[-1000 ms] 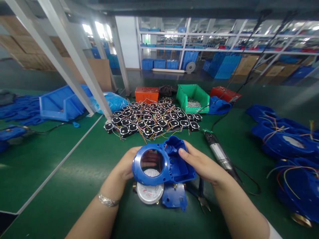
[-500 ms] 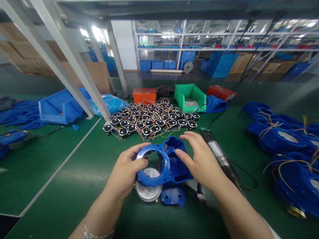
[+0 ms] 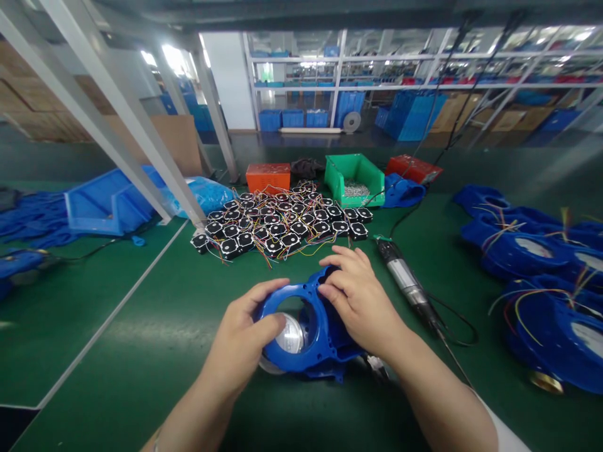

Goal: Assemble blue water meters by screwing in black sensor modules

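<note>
A blue plastic housing (image 3: 315, 333) with a round window lies over a white meter dial (image 3: 289, 336) on the green table. My left hand (image 3: 240, 342) grips the housing's left rim, thumb on the ring's front edge. On the housing's right compartment rests my right hand (image 3: 360, 301), fingers curled and pressing down on it. Through the round window the dial shows.
A pile of small black motor modules with coloured wires (image 3: 277, 226) lies beyond the hands. An electric screwdriver (image 3: 407, 289) lies to the right. Green bin with screws (image 3: 354, 179), orange box (image 3: 268, 177), blue housings with wires (image 3: 541, 282) at right, metal posts (image 3: 122, 119) at left.
The housing came down from a tilted, raised hold onto the meter. My right hand moved from its side onto its top; my left hand shifted to the ring's front rim.
</note>
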Available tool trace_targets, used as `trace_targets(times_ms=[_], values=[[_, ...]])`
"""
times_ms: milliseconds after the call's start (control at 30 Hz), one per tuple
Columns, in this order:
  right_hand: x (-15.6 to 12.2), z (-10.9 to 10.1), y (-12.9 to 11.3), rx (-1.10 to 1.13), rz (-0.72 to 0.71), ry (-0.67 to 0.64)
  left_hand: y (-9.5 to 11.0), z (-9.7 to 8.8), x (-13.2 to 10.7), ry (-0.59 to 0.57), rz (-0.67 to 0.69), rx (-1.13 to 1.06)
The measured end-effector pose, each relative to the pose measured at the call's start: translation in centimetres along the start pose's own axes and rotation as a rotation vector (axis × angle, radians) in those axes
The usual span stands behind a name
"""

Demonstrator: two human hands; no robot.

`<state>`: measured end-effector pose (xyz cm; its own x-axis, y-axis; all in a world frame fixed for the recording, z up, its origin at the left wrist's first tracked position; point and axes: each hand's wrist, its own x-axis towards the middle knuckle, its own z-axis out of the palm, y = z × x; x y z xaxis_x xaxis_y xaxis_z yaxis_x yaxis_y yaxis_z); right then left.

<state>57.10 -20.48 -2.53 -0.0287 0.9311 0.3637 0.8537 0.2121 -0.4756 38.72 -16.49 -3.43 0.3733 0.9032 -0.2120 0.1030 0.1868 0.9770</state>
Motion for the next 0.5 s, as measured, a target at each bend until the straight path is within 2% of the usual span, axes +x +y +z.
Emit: trace_targets(times_ms=[233, 400, 500], values=[[0.0, -0.1, 0.2, 0.022, -0.033, 0.133, -0.4, -0.1, -0.6, -0.051, -0.178, -0.19], [0.1, 0.3, 0.1, 0.062, 0.106, 0.091, 0.0, 0.0, 0.4, -0.039, -0.247, -0.281], [0.0, 0.0, -0.2, 0.051, 0.159, 0.03, 0.8, 0.1, 0.4, -0.018, -0.176, -0.172]])
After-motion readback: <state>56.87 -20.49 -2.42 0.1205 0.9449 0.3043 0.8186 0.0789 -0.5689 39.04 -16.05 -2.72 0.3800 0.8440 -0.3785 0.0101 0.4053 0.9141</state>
